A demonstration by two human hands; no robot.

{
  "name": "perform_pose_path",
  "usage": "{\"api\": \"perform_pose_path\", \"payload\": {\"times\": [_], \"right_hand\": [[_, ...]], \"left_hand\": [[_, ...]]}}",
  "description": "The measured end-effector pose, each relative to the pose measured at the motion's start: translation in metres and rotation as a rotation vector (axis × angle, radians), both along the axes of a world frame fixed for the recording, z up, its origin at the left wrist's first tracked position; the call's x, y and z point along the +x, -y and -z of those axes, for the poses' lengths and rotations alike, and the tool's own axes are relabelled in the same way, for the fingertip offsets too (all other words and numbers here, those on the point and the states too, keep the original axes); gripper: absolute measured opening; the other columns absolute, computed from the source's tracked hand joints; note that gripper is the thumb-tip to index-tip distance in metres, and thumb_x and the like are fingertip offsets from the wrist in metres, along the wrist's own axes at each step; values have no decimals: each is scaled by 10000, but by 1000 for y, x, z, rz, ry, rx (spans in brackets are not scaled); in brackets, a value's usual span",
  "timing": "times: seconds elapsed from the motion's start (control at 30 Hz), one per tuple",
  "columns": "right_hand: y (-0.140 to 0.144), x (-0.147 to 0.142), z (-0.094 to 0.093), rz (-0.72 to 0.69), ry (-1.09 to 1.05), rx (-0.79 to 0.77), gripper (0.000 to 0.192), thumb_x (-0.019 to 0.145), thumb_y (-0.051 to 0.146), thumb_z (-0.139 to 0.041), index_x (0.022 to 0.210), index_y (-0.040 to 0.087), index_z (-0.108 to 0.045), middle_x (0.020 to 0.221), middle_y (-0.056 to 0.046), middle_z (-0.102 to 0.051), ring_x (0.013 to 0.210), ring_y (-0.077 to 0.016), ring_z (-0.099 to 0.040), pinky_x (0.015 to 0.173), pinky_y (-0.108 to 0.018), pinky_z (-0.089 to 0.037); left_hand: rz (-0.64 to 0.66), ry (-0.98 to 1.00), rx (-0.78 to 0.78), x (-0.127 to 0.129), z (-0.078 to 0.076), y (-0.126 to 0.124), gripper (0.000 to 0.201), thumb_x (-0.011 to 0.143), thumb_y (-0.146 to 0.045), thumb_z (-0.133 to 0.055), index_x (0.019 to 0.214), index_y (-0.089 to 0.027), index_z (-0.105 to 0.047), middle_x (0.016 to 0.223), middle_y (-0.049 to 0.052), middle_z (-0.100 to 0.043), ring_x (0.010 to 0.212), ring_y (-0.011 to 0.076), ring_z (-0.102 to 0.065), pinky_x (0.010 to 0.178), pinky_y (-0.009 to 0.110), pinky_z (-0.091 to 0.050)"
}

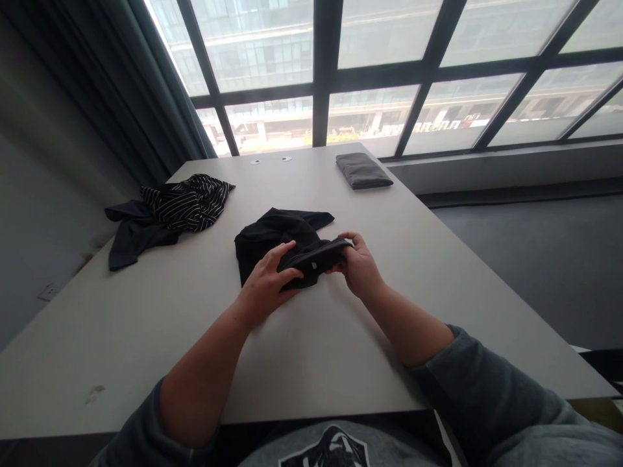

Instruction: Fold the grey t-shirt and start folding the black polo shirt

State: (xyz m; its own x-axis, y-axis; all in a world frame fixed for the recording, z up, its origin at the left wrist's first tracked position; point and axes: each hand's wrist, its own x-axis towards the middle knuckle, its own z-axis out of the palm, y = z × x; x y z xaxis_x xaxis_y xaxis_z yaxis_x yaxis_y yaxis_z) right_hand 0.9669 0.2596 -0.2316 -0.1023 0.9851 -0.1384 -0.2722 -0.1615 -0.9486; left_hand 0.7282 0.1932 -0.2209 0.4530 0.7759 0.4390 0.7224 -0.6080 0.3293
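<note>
At the far left of the worktop (146, 337) lies a crumpled heap of dark clothes, a striped garment (187, 204) on top of a plain dark one; it sits near the left edge, and a tug or nudge could, I judge, send a sleeve over the side. In the middle, the black garment (277, 240) lies bunched, its near edge gathered into a thick band. The left hand (267, 282) has its grip closed on that band, thumb on top and fingers curled beneath, and the right hand (357, 263) pinches the band's other end between thumb and fingertips. The cloth behind the hands is loose and uneven, so pulling the band taut could drag the rest askew or let a fold slip out of the lighter right-hand pinch. Further right and back, a folded grey cloth (363, 170) lies flat, well apart from the hands.
</note>
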Motion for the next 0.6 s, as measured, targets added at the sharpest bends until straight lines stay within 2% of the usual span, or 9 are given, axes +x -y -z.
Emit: {"api": "perform_pose_path", "payload": {"times": [0.1,0.2,0.27,0.37,0.47,0.53,0.6], "right_hand": [[-2,2,3,11,45,77,480,787,415,-674,1190,302,-439,726,85,-628,588,-178,-633,545,-332,-590],[-1,5,6,31,146,235,438,823,385,-654,1227,296,-508,762,69,-637,663,-186,-652,610,-340,-598],[1,8,5,41,276,392,359,854,320,-627,1209,282,-595,807,42,-657,735,-187,-657,704,-353,-595],[3,11,3,51,485,610,311,870,210,-593,1159,265,-695,971,-13,-714,871,-204,-667,849,-384,-574],[1,14,2,38,609,713,286,897,195,-601,1135,265,-741,1079,-56,-689,970,-227,-662,877,-392,-578],[-2,17,3,-21,639,743,341,904,237,-656,1233,285,-731,1195,-82,-633,1036,-236,-657,853,-381,-600],[-6,20,5,-142,638,808,543,862,283,-755,1395,312,-656,1371,-110,-554,1158,-263,-644,901,-400,-613]], "left_hand": [[-127,38,37,-2,0,-2,84,938,-186,-733,997,-239,-759,1508,113,-532,1306,305,-600,1107,503,-538],[-294,154,114,-3,-3,-2,94,987,-202,-658,1009,-231,-745,1319,99,-636,1158,258,-658,1057,447,-561],[-370,205,140,-3,-6,-2,110,1008,-210,-620,1035,-231,-725,1272,89,-670,1163,256,-668,1064,433,-550],[-437,203,106,-3,-5,-2,127,1016,-218,-582,1080,-240,-690,1326,85,-674,1212,266,-667,1054,417,-549],[-449,222,55,-4,-2,-4,127,1018,-226,-552,1095,-234,-653,1334,100,-670,1221,266,-669,995,386,-566],[-469,243,50,-5,0,-5,117,1017,-236,-549,1092,-226,-638,1269,105,-697,1169,265,-687,950,377,-570],[-525,253,50,-6,1,-6,111,1010,-257,-568,1093,-223,-634,1160,93,-730,1068,262,-713,893,371,-568]]}}
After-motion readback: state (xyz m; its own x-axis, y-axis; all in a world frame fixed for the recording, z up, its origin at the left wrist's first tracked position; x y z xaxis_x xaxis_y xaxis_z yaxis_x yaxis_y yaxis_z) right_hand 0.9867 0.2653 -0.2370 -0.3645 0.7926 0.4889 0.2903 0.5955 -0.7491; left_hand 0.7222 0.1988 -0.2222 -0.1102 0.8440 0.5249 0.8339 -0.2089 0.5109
